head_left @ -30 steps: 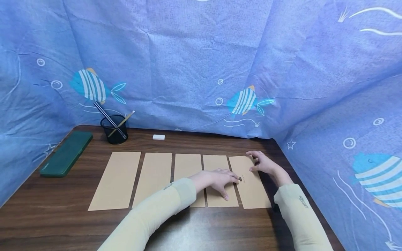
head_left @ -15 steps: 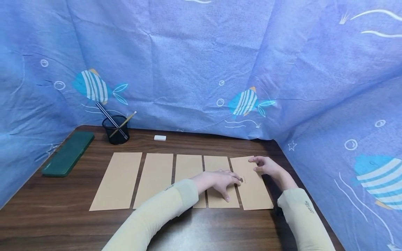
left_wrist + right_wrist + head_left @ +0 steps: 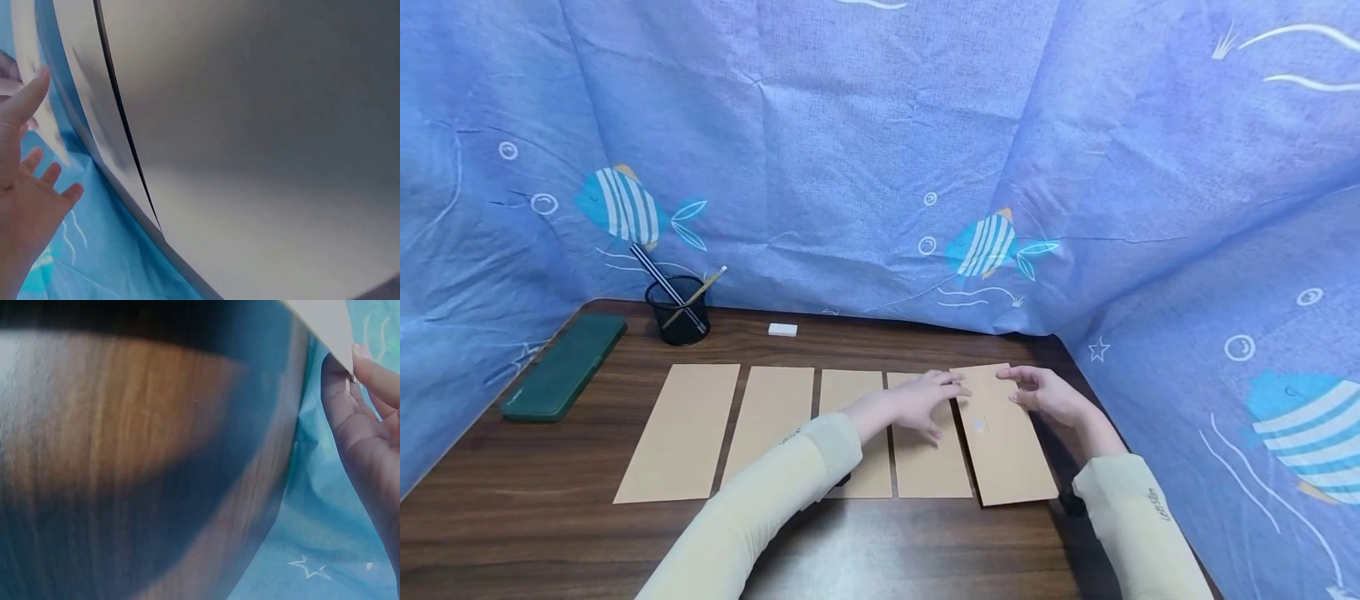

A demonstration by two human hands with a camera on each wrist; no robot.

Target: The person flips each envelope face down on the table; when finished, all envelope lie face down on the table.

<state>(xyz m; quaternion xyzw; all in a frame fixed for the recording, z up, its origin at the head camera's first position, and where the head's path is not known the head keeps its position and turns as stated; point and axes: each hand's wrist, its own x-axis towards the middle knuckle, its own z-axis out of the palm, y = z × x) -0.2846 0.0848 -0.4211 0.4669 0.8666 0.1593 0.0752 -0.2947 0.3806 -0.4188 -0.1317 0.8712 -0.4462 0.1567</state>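
Observation:
A row of tan kraft-paper rectangles lies on the table; I cannot tell whether they are sheets, envelopes or thin booklets. The rightmost rectangle (image 3: 1007, 454) bears a small shiny mark, and its far end is raised off the table. My right hand (image 3: 1056, 398) pinches its far right corner between thumb and fingers, as the right wrist view shows at the paper corner (image 3: 328, 331). Over the fourth rectangle (image 3: 936, 475) hovers my left hand (image 3: 917, 404), fingers spread, fingertips close to the left edge of the raised one. Nothing is in the left hand (image 3: 28, 200).
Three more tan rectangles, such as the leftmost (image 3: 677, 433), extend leftward. Behind them are a white eraser (image 3: 782, 330) and a black mesh pen cup (image 3: 681, 323) with a pencil and a striped stick. A green case (image 3: 565, 367) lies far left. Blue fish-print cloth (image 3: 850, 167) encloses the table.
The left hand has lifted from the rightmost rectangle's printed mark and moved back toward its far end. The right hand has raised that rectangle's far end from the table.

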